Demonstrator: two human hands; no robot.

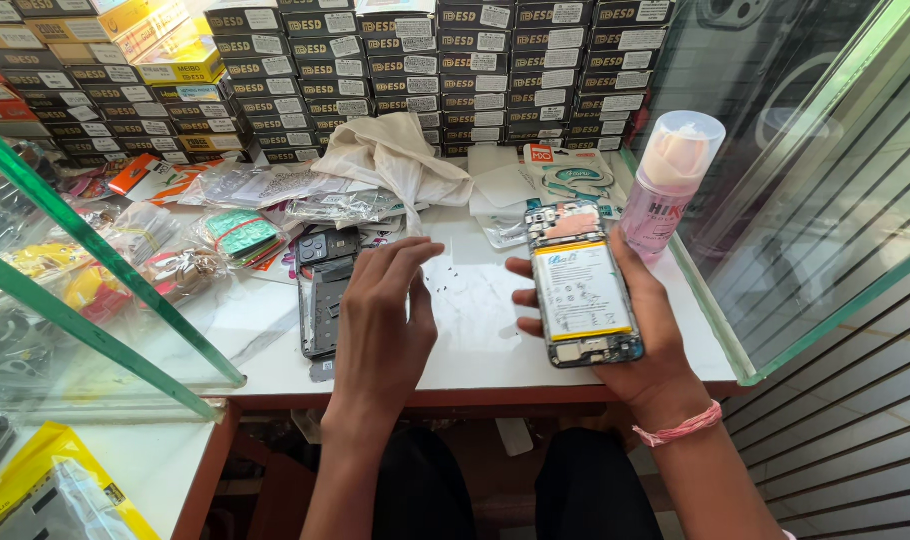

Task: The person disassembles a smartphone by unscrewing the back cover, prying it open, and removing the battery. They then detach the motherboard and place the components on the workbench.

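Observation:
My right hand (643, 352) holds an opened phone (581, 284) with its back cover off, so the white battery and the circuit board show. It is held above the white table (475, 345) near the front edge. My left hand (380, 320) hovers over the table with fingers together and bent down, fingertips near several tiny dark screws (443, 272). It holds nothing that I can see. Just left of it lies a dark phone frame (325, 305), with a small camera part (327, 246) beyond it.
A pink bottle (667, 182) with a clear cap stands at the right by the glass wall. A white cloth (395, 155) and plastic pouches lie further back. Stacked dark boxes (455, 60) line the rear. A glass case (85, 290) stands at the left.

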